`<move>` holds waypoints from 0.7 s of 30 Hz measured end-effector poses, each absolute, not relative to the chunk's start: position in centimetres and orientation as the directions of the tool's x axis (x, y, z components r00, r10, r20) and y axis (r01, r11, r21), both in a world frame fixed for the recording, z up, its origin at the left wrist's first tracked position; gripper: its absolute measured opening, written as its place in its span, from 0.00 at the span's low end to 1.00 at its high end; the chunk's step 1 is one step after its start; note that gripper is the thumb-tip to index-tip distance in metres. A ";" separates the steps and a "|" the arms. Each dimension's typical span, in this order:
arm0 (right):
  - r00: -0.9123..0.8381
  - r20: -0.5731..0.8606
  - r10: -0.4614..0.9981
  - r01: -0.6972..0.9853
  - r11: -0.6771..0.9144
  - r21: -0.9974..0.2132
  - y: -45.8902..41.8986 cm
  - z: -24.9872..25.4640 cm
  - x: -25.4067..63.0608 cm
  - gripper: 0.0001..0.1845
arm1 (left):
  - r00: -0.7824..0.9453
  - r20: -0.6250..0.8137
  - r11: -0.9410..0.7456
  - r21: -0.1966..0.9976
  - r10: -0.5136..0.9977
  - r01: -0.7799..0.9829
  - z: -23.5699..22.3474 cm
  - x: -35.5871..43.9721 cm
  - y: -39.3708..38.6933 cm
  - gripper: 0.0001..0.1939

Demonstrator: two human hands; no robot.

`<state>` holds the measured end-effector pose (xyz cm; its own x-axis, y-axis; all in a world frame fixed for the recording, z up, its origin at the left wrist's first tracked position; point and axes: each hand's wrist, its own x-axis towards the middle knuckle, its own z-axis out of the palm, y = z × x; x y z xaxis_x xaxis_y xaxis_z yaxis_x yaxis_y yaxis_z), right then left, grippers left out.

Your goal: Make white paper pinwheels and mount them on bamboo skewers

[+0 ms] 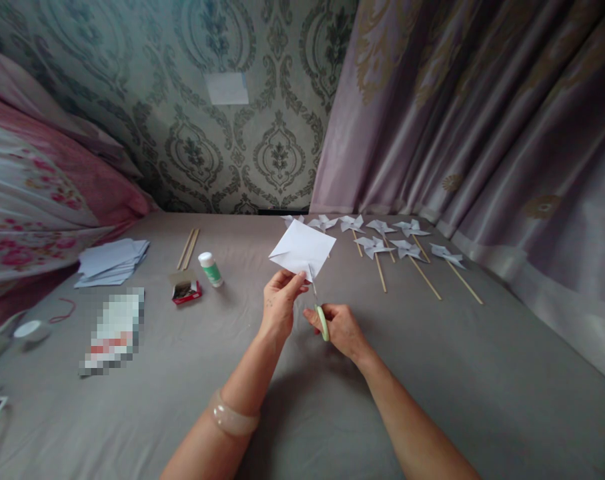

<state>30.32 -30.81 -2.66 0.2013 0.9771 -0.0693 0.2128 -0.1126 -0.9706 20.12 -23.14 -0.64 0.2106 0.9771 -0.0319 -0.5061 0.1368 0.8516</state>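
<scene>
A white square sheet of paper (302,245) is held up over the bed-like grey surface, one corner toward me. My left hand (281,299) pinches it near that lower corner, thumb on top. On the left side of the sheet a short cut or crease shows. My right hand (338,325) grips scissors (323,323) with pale green handles. Their blades reach the paper close to the lower corner, just right of my left thumb. Whether the blades are fully closed is too small to tell.
Several white paper pinwheels (375,247) on wooden sticks lie at the back right. To the left are a paper stack (113,260), wooden sticks (188,249), a glue stick (211,269), a small red box (186,291) of metal pieces, and a blurred packet (116,330).
</scene>
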 end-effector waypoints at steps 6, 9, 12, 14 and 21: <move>0.231 -0.073 0.970 0.208 -0.122 -0.971 -30.8 -2.8 30.1 0.23 | 0.213 -0.026 0.134 0.850 0.977 -0.510 -0.5 20.1 -23.2 0.11; 0.243 -0.060 0.968 0.224 -0.116 -0.968 -30.8 -2.7 30.0 0.23 | 0.213 -0.028 0.137 0.846 0.977 -0.516 -0.4 20.1 -23.2 0.10; 0.259 -0.056 0.964 0.242 -0.121 -0.963 -30.8 -2.6 29.9 0.23 | 0.219 -0.022 0.136 0.844 0.975 -0.519 -0.4 20.2 -23.2 0.10; 0.271 -0.055 0.961 0.249 -0.125 -0.960 -30.8 -2.6 29.8 0.23 | 0.224 -0.015 0.133 0.844 0.974 -0.520 -0.5 20.1 -23.2 0.11; 0.280 -0.043 0.959 0.276 -0.123 -0.953 -30.7 -2.8 29.9 0.24 | 0.226 -0.019 0.138 0.840 0.974 -0.525 -0.5 20.1 -23.2 0.10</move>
